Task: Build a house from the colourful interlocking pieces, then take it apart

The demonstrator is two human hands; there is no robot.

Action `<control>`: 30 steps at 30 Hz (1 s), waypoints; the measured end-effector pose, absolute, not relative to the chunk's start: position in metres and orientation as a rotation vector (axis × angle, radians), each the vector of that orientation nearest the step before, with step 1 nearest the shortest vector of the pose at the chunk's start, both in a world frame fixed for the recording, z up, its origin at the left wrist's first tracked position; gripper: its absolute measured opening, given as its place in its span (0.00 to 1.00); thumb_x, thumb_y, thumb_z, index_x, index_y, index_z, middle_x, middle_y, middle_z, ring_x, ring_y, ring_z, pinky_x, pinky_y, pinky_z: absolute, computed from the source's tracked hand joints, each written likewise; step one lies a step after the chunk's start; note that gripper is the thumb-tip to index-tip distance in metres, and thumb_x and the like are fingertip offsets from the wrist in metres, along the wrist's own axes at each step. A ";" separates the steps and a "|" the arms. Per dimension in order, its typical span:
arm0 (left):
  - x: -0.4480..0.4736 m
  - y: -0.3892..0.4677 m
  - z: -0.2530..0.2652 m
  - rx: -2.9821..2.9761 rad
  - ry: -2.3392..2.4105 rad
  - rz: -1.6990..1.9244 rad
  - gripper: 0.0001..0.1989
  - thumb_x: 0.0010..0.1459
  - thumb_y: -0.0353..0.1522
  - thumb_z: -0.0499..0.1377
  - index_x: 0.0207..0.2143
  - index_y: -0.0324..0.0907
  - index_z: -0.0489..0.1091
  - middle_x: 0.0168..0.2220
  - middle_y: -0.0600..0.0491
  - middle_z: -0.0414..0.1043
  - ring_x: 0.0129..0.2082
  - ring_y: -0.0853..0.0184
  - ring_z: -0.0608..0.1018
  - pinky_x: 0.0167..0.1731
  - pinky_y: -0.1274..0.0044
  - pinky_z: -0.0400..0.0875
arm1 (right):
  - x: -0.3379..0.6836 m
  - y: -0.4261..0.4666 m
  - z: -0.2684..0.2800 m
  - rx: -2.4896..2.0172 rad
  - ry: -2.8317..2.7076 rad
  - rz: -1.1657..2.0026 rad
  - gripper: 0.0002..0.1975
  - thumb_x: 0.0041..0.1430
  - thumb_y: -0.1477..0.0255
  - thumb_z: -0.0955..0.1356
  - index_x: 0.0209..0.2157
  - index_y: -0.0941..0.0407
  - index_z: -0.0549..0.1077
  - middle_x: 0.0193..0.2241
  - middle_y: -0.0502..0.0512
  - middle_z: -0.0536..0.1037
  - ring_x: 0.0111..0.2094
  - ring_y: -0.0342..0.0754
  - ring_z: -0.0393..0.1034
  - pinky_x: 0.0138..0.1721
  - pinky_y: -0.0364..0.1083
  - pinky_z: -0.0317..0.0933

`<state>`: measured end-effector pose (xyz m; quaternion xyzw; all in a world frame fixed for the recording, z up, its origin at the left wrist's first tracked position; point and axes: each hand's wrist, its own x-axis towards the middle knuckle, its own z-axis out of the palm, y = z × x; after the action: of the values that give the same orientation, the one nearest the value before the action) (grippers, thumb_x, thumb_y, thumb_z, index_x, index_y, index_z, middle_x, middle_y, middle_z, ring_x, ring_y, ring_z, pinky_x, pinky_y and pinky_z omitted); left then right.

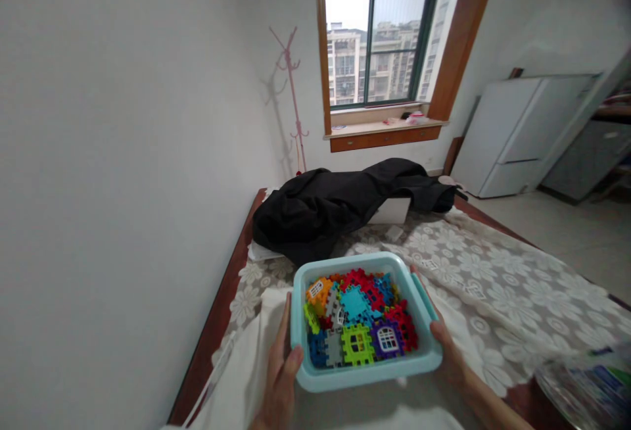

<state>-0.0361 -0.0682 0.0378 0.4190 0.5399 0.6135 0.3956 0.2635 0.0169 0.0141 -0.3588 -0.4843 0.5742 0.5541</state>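
Observation:
A light blue plastic basin (365, 379) is held between my two hands, above the near end of a table. Inside it lie many interlocking building blocks (355, 305) in red, blue, orange, grey and other colours. A lime green block (358, 344) and a purple block with a white window piece (387, 339) lie at the near side. My left hand (280, 377) grips the left wall, thumb near the front corner. Around the right side, by the handle, my right hand (446, 341) is closed; some of its fingers are hidden.
A floral tablecloth (493, 285) covers the table. Black cloth (340, 200) is heaped at the far end, partly over a white box (391, 210). A transparent plastic package (586, 384) sits at the near right. The wall (123, 154) runs close along the left.

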 end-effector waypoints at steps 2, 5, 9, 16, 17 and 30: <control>-0.039 -0.066 0.036 1.090 1.375 1.540 0.39 0.59 0.50 0.62 0.70 0.50 0.62 0.70 0.52 0.62 0.73 0.47 0.58 0.71 0.61 0.56 | 0.267 0.023 0.013 -0.829 -1.188 1.351 0.48 0.49 0.36 0.69 0.67 0.45 0.67 0.63 0.60 0.74 0.66 0.70 0.63 0.69 0.67 0.52; -0.042 -0.061 0.036 1.094 1.393 1.542 0.38 0.58 0.49 0.63 0.69 0.51 0.63 0.69 0.53 0.64 0.74 0.47 0.54 0.72 0.59 0.53 | 0.271 0.033 0.015 -0.832 -1.300 1.282 0.49 0.48 0.39 0.72 0.68 0.47 0.66 0.68 0.59 0.68 0.71 0.67 0.53 0.72 0.65 0.41; -0.042 -0.055 0.041 1.087 1.390 1.577 0.38 0.56 0.50 0.64 0.68 0.52 0.65 0.69 0.54 0.64 0.73 0.46 0.57 0.72 0.58 0.54 | 0.269 0.038 0.018 -0.820 -1.322 1.280 0.47 0.53 0.38 0.69 0.68 0.47 0.65 0.70 0.57 0.63 0.73 0.64 0.50 0.72 0.63 0.41; -0.038 -0.054 0.050 1.153 1.374 1.747 0.28 0.56 0.45 0.68 0.57 0.46 0.75 0.67 0.46 0.67 0.69 0.46 0.65 0.65 0.59 0.67 | 0.269 0.044 0.020 -0.820 -1.400 1.091 0.41 0.57 0.42 0.68 0.67 0.46 0.67 0.70 0.56 0.63 0.72 0.65 0.51 0.72 0.65 0.41; -0.037 -0.054 0.051 1.168 1.359 1.767 0.26 0.56 0.44 0.68 0.56 0.45 0.76 0.68 0.45 0.67 0.69 0.45 0.65 0.63 0.61 0.70 | 0.270 0.045 0.021 -0.818 -1.403 1.069 0.40 0.57 0.42 0.69 0.67 0.47 0.68 0.70 0.57 0.65 0.72 0.66 0.53 0.72 0.65 0.42; -0.039 -0.054 0.062 1.165 1.487 1.780 0.27 0.49 0.50 0.69 0.48 0.46 0.79 0.61 0.46 0.75 0.60 0.43 0.76 0.50 0.62 0.80 | 0.264 0.046 0.011 -0.926 -1.286 0.769 0.22 0.64 0.49 0.66 0.36 0.51 0.81 0.29 0.55 0.81 0.31 0.58 0.74 0.34 0.53 0.68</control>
<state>-0.0391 -0.0542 0.0616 0.4323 0.5516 0.6604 0.2698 0.2643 0.0456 0.0105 -0.4055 -0.5631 0.3366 0.6365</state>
